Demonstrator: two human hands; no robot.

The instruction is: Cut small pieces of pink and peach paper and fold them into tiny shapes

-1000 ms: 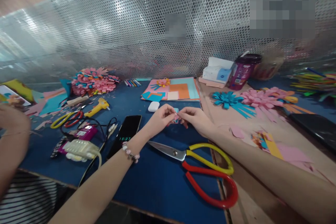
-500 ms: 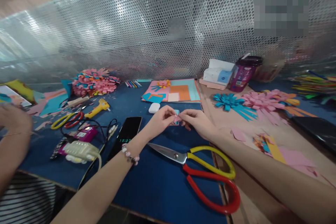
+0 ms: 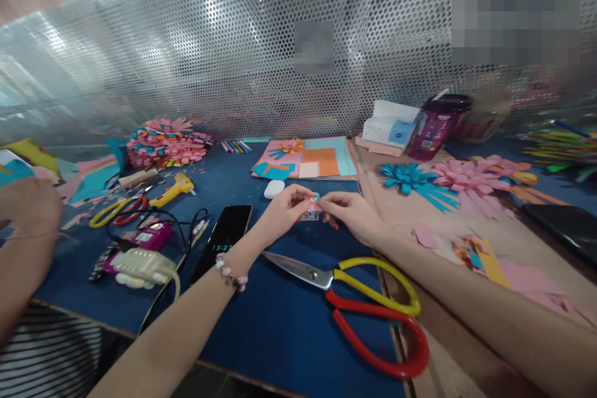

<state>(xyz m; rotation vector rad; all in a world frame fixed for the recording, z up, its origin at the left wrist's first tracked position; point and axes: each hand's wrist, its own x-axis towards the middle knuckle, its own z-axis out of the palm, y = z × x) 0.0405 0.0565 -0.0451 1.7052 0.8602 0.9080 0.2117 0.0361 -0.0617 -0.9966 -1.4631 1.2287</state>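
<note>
My left hand (image 3: pixel 289 208) and my right hand (image 3: pixel 347 211) meet over the blue table, both closed in a pinch on one small piece of pink paper (image 3: pixel 314 204). Under the fingers lies a little card (image 3: pixel 310 216) with light blue and pink on it, partly hidden. Nearer to me, large scissors (image 3: pixel 321 277) with one yellow and one red handle lie with blades together, pointing left. A dark phone (image 3: pixel 228 233) rests left of my left wrist. Just beyond my left hand sits a white earbud case (image 3: pixel 274 189).
Coloured paper sheets (image 3: pixel 342 165) lie ahead. On cardboard at right are a blue paper flower (image 3: pixel 405 179) and a pink one (image 3: pixel 459 181), near a purple cup (image 3: pixel 436 130). Leftward are a yellow glue gun (image 3: pixel 173 191), cables, a purple power strip (image 3: pixel 149 237) and another person's arm (image 3: pixel 28 242).
Both my hands stay pinched together at nearly the same spot, the fingers shifting slightly on the pink paper. At far left, the other person's hand has moved a little.
</note>
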